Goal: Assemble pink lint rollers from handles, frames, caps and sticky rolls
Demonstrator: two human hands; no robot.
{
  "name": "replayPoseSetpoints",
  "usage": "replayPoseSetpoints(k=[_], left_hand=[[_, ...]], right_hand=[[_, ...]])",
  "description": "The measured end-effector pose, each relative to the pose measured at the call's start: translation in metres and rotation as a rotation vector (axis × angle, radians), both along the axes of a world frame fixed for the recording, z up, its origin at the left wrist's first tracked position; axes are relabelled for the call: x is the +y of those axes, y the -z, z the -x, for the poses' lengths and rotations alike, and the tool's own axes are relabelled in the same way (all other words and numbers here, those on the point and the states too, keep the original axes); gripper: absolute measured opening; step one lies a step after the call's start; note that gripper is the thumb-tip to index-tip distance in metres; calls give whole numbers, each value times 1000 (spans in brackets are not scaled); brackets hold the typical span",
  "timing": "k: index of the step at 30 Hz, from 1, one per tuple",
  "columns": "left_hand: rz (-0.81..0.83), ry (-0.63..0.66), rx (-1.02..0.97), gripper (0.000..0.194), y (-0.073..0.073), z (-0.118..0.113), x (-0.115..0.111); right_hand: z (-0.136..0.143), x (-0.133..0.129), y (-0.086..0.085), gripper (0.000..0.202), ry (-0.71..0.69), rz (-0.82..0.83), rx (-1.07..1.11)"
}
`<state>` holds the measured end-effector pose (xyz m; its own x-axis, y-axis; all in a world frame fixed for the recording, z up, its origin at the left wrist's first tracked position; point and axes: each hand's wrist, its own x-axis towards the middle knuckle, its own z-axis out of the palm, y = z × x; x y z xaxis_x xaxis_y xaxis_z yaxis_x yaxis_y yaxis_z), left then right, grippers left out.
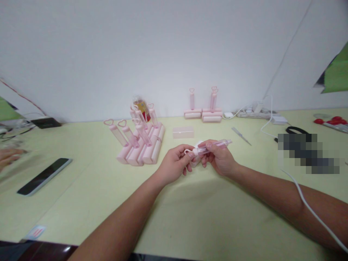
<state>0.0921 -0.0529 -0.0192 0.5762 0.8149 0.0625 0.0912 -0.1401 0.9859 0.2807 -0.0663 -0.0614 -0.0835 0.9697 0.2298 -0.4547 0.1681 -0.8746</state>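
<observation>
Head view: two bare hands over a pale table (203,221). The left hand (174,165) pinches one end of a pink handle (202,149), thumb and fingers at its loop (187,152). The right hand (221,157) is closed around the clear shaft of the same handle, whose narrow tip (229,141) shows past the fingers. The handle thus spans the gap between both hands. Below it, partly hidden, is a whitish piece (195,163) that I cannot make out from here.

Left of the left hand: pink rollers (148,154) lie side by side, several with upright handles topped by heart loops; a packet (141,107) is behind them. Beyond the hands: a clear case (183,132) and, farther off by the wall, more rollers (212,117). Right of the right hand: a screwdriver (241,136), with a power strip (248,114) behind it. Well left of the left hand: a phone (45,177) and, past it, a co-worker's hand (9,156), blurred.
</observation>
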Motion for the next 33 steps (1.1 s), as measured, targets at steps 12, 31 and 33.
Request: replayPoseSetpoints(k=[12,31,33], left_hand=[[-405,-48,176,27,-4,1,-9],[-692,-142,364,28,-4,-9,-15],[-740,-167,433,31,0,-12,-12]], right_hand=[[4,-8,-6,32,2,-26,9],[19,-10,-4,39,79,79,35],[15,-2,-4,39,130,114,7]])
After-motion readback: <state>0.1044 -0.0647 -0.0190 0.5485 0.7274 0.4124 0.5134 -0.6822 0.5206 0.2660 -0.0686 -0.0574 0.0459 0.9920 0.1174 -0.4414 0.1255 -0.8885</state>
